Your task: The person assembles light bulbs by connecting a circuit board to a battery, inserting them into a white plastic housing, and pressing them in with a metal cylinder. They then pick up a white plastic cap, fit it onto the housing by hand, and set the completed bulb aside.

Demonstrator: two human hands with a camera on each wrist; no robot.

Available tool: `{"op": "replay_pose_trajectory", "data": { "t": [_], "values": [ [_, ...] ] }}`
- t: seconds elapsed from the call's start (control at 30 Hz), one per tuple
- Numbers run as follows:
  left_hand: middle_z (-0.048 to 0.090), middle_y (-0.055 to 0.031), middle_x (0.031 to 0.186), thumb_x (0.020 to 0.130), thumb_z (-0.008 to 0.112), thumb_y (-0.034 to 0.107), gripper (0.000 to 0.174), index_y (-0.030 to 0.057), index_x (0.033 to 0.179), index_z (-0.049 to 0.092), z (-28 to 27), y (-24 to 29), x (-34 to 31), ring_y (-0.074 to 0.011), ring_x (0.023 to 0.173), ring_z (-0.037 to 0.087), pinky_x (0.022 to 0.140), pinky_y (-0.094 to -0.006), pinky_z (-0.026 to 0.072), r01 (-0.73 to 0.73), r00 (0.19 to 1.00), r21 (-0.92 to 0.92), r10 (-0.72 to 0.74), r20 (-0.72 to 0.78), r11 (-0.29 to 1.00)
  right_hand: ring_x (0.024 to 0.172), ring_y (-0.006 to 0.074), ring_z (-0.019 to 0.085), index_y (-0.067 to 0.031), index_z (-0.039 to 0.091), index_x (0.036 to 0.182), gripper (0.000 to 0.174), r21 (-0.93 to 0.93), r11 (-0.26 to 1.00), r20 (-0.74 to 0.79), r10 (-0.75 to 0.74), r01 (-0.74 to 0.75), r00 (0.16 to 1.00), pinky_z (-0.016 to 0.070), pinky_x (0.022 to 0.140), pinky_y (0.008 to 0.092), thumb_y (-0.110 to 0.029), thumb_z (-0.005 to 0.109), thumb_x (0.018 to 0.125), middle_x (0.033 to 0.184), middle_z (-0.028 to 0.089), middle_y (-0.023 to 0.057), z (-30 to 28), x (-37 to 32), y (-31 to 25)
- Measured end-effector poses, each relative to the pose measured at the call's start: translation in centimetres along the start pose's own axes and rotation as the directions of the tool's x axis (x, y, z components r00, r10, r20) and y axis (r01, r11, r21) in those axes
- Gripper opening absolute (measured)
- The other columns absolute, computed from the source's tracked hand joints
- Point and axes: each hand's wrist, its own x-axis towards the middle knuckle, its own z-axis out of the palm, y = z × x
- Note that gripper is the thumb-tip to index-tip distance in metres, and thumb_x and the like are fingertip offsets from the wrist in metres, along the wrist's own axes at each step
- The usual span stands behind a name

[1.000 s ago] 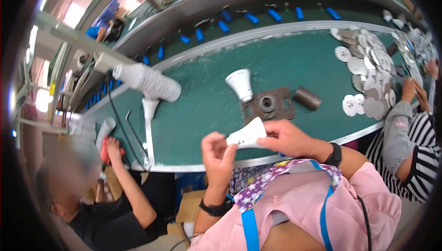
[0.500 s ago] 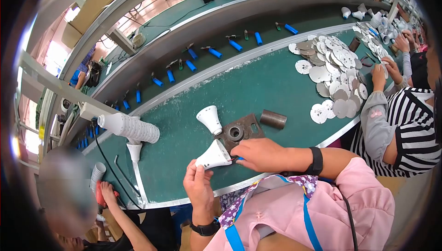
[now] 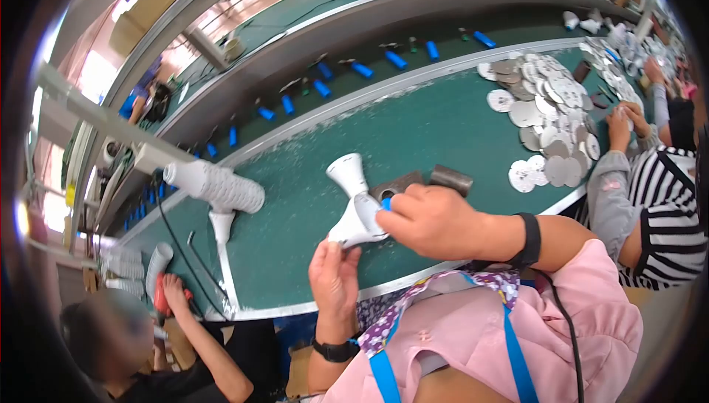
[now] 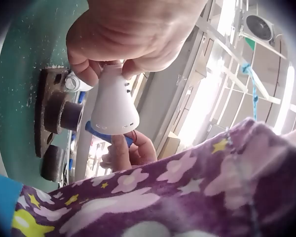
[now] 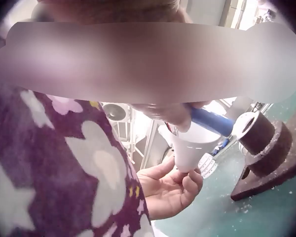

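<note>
A white cone-shaped housing [image 3: 353,224] is pinched at its narrow end by the left hand [image 3: 334,279], its wide mouth turned toward the right hand [image 3: 432,220]. The right hand grips a blue cylinder [image 5: 209,121] at that mouth; thin red wires show beside it in the right wrist view. From the left wrist, the left fingers hold the housing [image 4: 114,101] by its neck, with the blue cylinder [image 4: 99,132] across the wide end. How far the cylinder is inside is hidden. A second white housing [image 3: 347,172] stands just behind, beside a brown metal fixture [image 3: 399,183].
A dark metal tube [image 3: 451,180] lies right of the fixture. Round metal discs [image 3: 550,107] are piled at the right, near another person's hands [image 3: 626,124]. Stacked white housings [image 3: 218,186] lie at left; a person there holds a red tool [image 3: 161,296]. Blue cylinders [image 3: 323,88] line the shelf behind.
The right hand has moved from the first housing's side to its mouth, now with a blue cylinder. The housing's wide end has tipped upward since half a second ago. The head view has shifted.
</note>
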Motion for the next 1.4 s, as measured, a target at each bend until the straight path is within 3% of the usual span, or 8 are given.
{"op": "replay_pose_trajectory", "data": {
  "t": [0.27, 0.53, 0.93, 1.03, 1.17, 1.23, 1.37, 1.4],
  "values": [
    [0.054, -0.0116, 0.106, 0.089, 0.048, 0.012, 0.024, -0.0029, 0.108, 0.048, 0.1, -0.7, 0.6, -0.0177, 0.096, 0.054, 0.086, -0.0307, 0.046, -0.019, 0.995, -0.148, 0.033, 0.091, 0.989, 0.064, 0.019, 0.047, -0.0093, 0.05, 0.079, 0.021, -0.025, 0.979, -0.131, -0.203, 0.201, 0.97, 0.042, 0.055, 0.0305, -0.015, 0.059, 0.061, 0.069, 0.044, 0.0032, 0.9, 1.1, 0.7],
    [0.055, -0.0119, 0.105, 0.089, 0.049, 0.012, 0.02, -0.0017, 0.103, 0.049, 0.0, -1.4, 1.0, -0.0182, 0.097, 0.054, 0.088, -0.0316, 0.0455, 0.047, 0.99, -0.235, -0.015, 0.138, 0.971, 0.072, 0.0256, 0.053, -0.0101, 0.054, 0.088, 0.02, 0.51, 0.835, 0.003, 0.237, -0.205, 0.971, 0.0431, 0.064, 0.0349, -0.006, 0.062, 0.07, 0.085, 0.059, 0.0037, 1.2, 1.2, 0.8],
    [0.054, -0.0115, 0.106, 0.089, 0.049, 0.011, 0.023, 0.0001, 0.108, 0.045, 2.2, -2.3, 2.4, -0.0181, 0.096, 0.055, 0.085, -0.031, 0.0483, 0.187, 0.977, -0.235, -0.157, 0.144, 0.954, 0.077, 0.0224, 0.051, -0.0152, 0.06, 0.083, 0.02, 0.302, 0.931, 0.136, 0.173, -0.207, 0.976, 0.0378, 0.064, 0.0354, -0.012, 0.068, 0.065, 0.073, 0.055, 0.0015, -1.0, 1.1, 3.1],
    [0.053, -0.0116, 0.109, 0.086, 0.052, 0.006, 0.034, -0.0009, 0.119, 0.042, 3.6, -1.7, 3.5, -0.0163, 0.095, 0.056, 0.081, -0.0275, 0.0491, 0.113, 0.972, -0.118, -0.085, 0.219, 0.987, 0.078, 0.0213, 0.05, -0.0147, 0.06, 0.082, 0.021, 0.201, 0.97, 0.122, 0.114, -0.137, 0.986, 0.0365, 0.065, 0.0348, -0.009, 0.067, 0.063, 0.073, 0.055, 0.0008, -2.1, 2.2, 3.8],
    [0.053, -0.0076, 0.109, 0.077, 0.057, -0.007, 0.046, -0.0014, 0.12, 0.045, 3.4, -2.2, 4.9, -0.0066, 0.079, 0.056, 0.067, -0.0197, 0.0459, -0.128, 0.948, 0.399, -0.005, 0.318, 0.908, 0.076, 0.0221, 0.051, -0.0131, 0.06, 0.076, 0.019, 0.108, 0.992, 0.249, 0.033, -0.061, 0.968, 0.0347, 0.06, 0.0351, -0.008, 0.066, 0.058, 0.064, 0.057, -0.0004, -1.2, 3.3, 4.7],
    [0.053, -0.0055, 0.108, 0.073, 0.061, -0.005, 0.042, 0.0008, 0.113, 0.053, 3.0, -2.7, 5.7, -0.0031, 0.068, 0.053, 0.061, -0.0176, 0.0445, -0.183, 0.973, 0.719, 0.022, 0.228, 0.67, 0.075, 0.0218, 0.051, -0.0132, 0.06, 0.074, 0.02, 0.066, 0.997, 0.27, 0.017, -0.036, 0.963, 0.0345, 0.06, 0.0347, -0.009, 0.067, 0.056, 0.062, 0.057, -0.001, -1.0, 3.7, 4.8],
    [0.053, -0.0039, 0.106, 0.071, 0.064, -0.004, 0.038, 0.0024, 0.107, 0.058, 2.7, -3.9, 6.2, -0.0011, 0.064, 0.049, 0.057, -0.0167, 0.0424, -0.3, 0.946, 0.683, 0.116, 0.302, 0.666, 0.075, 0.0206, 0.051, -0.0141, 0.06, 0.072, 0.022, -0.028, 0.999, 0.359, -0.006, 0.017, 0.933, 0.0341, 0.059, 0.0341, -0.011, 0.069, 0.053, 0.062, 0.059, -0.0026, -0.9, 4.2, 4.8],
    [0.055, -0.0008, 0.089, 0.071, 0.065, 0.0, 0.032, 0.0026, 0.102, 0.057, 2.8, -4.0, 6.2, -0.0013, 0.06, 0.048, 0.051, -0.017, 0.0404, -0.301, 0.947, 0.677, 0.128, 0.294, 0.672, 0.075, 0.0206, 0.051, -0.0141, 0.06, 0.072, 0.022, -0.027, 0.999, 0.362, -0.007, 0.018, 0.932, 0.0341, 0.059, 0.0341, -0.011, 0.069, 0.053, 0.062, 0.059, -0.0026, -0.8, 4.2, 4.8]
  ]
}}
